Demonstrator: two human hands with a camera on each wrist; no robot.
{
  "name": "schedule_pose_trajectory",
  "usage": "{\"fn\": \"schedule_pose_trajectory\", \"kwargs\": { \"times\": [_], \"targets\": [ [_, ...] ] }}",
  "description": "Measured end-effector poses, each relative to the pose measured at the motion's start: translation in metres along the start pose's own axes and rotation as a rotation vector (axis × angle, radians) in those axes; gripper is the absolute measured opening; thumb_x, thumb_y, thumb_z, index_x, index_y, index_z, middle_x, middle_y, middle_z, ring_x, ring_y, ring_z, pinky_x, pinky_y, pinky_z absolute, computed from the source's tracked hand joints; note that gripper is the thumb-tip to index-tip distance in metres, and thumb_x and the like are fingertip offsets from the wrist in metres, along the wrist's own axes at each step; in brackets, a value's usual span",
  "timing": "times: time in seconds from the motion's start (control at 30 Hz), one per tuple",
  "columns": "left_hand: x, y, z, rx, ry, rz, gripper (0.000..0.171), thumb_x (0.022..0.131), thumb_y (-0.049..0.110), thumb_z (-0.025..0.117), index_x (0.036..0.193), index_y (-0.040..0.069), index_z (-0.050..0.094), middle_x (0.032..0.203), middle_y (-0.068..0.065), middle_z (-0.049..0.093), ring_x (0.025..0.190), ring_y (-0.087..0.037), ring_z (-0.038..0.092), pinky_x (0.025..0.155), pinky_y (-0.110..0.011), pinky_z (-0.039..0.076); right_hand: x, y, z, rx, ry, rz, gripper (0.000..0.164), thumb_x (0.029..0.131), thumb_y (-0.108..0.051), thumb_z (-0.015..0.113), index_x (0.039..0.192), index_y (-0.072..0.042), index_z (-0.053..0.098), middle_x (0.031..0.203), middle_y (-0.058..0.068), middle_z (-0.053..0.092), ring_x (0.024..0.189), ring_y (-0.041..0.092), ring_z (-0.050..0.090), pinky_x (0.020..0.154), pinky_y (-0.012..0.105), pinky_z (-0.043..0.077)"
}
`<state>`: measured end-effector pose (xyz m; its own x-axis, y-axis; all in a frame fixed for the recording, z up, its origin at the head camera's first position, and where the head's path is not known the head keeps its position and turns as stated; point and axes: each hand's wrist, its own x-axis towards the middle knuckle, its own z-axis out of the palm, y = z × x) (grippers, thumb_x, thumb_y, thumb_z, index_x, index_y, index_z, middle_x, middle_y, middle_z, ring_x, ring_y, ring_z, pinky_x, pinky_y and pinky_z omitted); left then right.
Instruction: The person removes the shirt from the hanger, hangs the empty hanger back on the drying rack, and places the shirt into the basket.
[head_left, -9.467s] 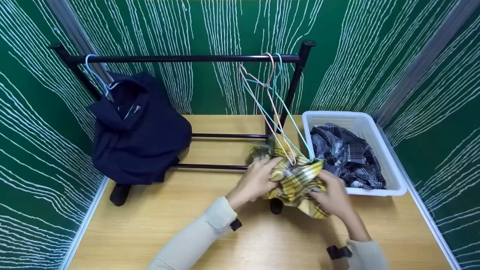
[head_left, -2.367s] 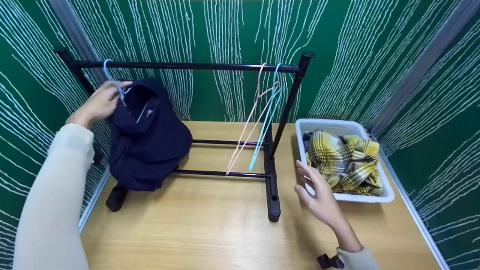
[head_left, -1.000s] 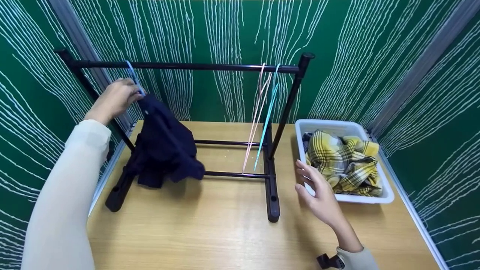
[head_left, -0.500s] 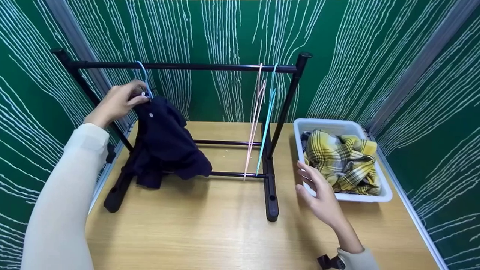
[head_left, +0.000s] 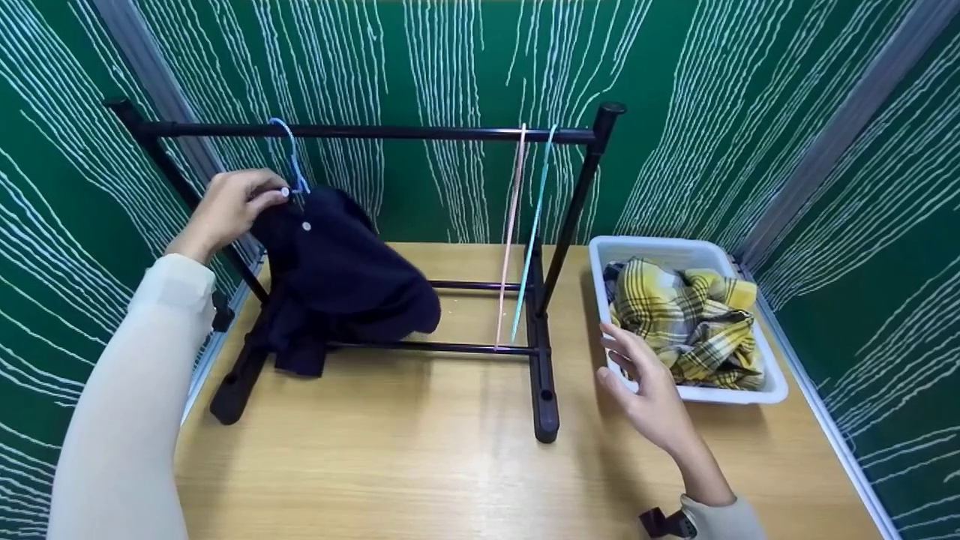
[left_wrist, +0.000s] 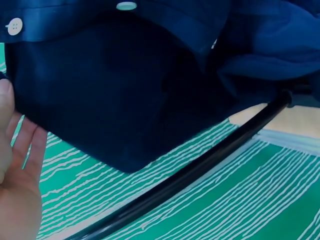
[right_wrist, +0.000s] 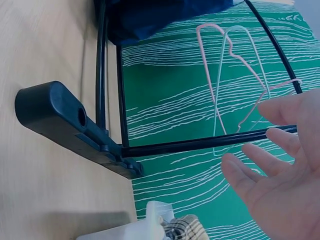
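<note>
The front edge of a navy shirt (head_left: 345, 277) was pinched between the thumb and fingers of the left hand (head_left: 229, 206), beside a white button (head_left: 286, 193); in the left wrist view the fingertips were seen low at the cloth's edge. By this grip the edge was apparently held out toward the hand, so that it did not fall back against the rest of the front. Just to the right of those fingertips, the hook of a blue hanger (head_left: 293, 154) was looped over the black rail (head_left: 397, 133); most of the shirt's weight was presumably borne there, which would explain why a pinch sufficed. The shirt's body was draped below and to the right of the fingers. Between the two hands, well apart from either, a pink hanger (head_left: 511, 225) and a teal hanger (head_left: 536, 225) were hung side by side from the same rail. Farther right, nothing was grasped by the right hand (head_left: 652, 394); its fingers were loosely extended. Whether the white basket (head_left: 660, 241) was touched by them could not be told. Just beyond those fingers, a yellow plaid garment (head_left: 652, 300) was heaped inside it, its loose folds seemingly contained by the walls.
</note>
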<state>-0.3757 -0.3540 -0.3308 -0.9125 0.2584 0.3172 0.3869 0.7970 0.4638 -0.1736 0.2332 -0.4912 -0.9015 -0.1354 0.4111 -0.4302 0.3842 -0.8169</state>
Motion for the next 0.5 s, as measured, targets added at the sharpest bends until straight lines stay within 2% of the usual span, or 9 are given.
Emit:
{"fn": "schedule_pose_trajectory", "kwargs": {
  "times": [0.2, 0.4, 0.5],
  "targets": [
    [0.006, 0.006, 0.008, 0.02, 0.15, 0.051, 0.022, 0.108, 0.021, 0.064, 0.116, 0.005, 0.076, 0.117, -0.012, 0.076, 0.114, -0.029, 0.067, 0.101, -0.051, 0.05, 0.004, -0.006, -0.006, 0.037, 0.008, 0.01, 0.066, 0.097, 0.013, 0.065, 0.158, -0.007, 0.049, 0.158, 0.016, 0.05, 0.138, 0.012, 0.055, 0.116, 0.023, 0.041],
    [0.014, 0.021, 0.011, 0.02, 0.311, 0.107, 0.019, 0.104, 0.02, 0.068, 0.11, 0.004, 0.076, 0.11, -0.014, 0.076, 0.108, -0.029, 0.068, 0.096, -0.049, 0.049, 0.006, -0.008, -0.012, 0.025, 0.009, 0.021, 0.066, 0.099, 0.012, 0.063, 0.159, -0.01, 0.048, 0.159, 0.009, 0.05, 0.138, 0.007, 0.054, 0.114, 0.023, 0.043],
    [0.016, 0.032, 0.011, 0.01, 0.366, 0.126, 0.018, 0.103, 0.021, 0.069, 0.107, 0.005, 0.076, 0.106, -0.012, 0.075, 0.103, -0.024, 0.067, 0.092, -0.044, 0.048, 0.006, -0.009, -0.015, 0.019, 0.018, 0.012, 0.067, 0.098, 0.015, 0.062, 0.159, -0.01, 0.049, 0.157, 0.01, 0.052, 0.138, 0.012, 0.056, 0.114, 0.024, 0.044]
  ]
}}
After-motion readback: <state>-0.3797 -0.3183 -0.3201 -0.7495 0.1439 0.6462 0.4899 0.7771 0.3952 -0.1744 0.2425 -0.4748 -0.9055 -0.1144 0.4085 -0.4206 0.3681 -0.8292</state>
